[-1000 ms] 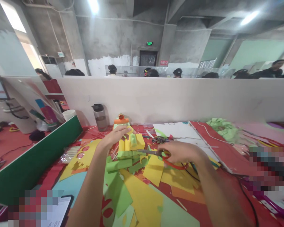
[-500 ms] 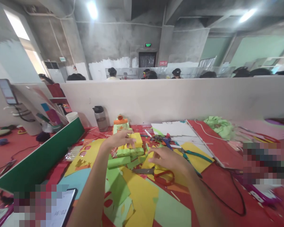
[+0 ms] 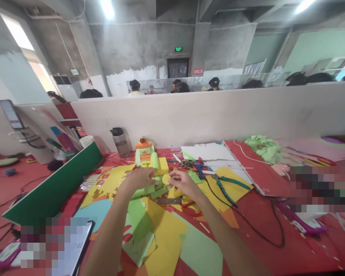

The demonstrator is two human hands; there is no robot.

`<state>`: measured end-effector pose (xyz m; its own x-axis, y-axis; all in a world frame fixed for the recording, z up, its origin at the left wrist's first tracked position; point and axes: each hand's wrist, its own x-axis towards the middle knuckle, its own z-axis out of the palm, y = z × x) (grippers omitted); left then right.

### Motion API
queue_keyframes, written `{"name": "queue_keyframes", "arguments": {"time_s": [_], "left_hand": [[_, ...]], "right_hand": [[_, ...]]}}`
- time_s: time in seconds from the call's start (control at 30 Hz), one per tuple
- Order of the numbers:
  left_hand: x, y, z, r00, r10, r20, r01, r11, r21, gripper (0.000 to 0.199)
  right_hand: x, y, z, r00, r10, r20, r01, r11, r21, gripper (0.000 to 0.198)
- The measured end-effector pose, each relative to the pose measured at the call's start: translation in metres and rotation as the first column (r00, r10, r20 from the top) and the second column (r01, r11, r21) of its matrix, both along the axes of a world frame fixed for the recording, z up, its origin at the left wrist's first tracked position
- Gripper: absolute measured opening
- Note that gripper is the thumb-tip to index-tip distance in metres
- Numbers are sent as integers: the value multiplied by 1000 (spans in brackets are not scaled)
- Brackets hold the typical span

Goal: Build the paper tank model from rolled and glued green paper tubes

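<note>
A small yellow paper disc [image 3: 166,179] is pinched between the thumb and fingers of my right hand [image 3: 180,181], over the middle of the heap. My left hand [image 3: 141,179] is closed beside it, fingers bent around a light green paper roll [image 3: 155,160] whose upper end sticks up above the knuckles. Its fingertips are partly hidden. Behind the hands stands a yellow paper box [image 3: 162,165]. Scissors [image 3: 169,201] with orange handles lie below my right hand, partly covered by the forearm. Yellow sheets [image 3: 163,234] and green sheets [image 3: 138,218] spread toward me.
A dark-lidded bottle [image 3: 120,142] and an orange-and-green paper model [image 3: 143,151] stand at the back. Teal-handled pliers [image 3: 228,188] and a blue glue gun [image 3: 199,169] with a black cord lie to the right. A green board [image 3: 57,188] leans on the left.
My right hand has moved left and up and now holds the yellow disc. My left hand has lowered and closed on the green roll, which now stands upright.
</note>
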<state>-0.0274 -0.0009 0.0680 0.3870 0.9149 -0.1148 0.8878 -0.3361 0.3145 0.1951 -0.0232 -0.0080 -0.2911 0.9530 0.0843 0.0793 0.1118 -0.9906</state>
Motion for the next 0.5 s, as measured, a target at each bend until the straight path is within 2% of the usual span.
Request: {"name": "queue_keyframes", "arguments": {"time_s": [0.07, 0.1, 0.3, 0.5], "left_hand": [[-9, -9, -13, 985, 65, -161, -58, 997, 44, 24], [-13, -15, -19, 976, 54, -210, -43, 997, 58, 22], [-20, -36, -50, 953, 108, -284, -43, 973, 227, 26], [-21, -41, -63, 952, 128, -280, -43, 956, 292, 28]], "right_hand": [[4, 2, -3, 1000, -2, 23, 2, 1000, 14, 36], [5, 3, -4, 999, 2, 35, -2, 1000, 22, 35], [9, 4, -5, 997, 5, 82, -8, 999, 42, 31], [9, 4, -2, 986, -64, 151, 42, 989, 141, 28]]}}
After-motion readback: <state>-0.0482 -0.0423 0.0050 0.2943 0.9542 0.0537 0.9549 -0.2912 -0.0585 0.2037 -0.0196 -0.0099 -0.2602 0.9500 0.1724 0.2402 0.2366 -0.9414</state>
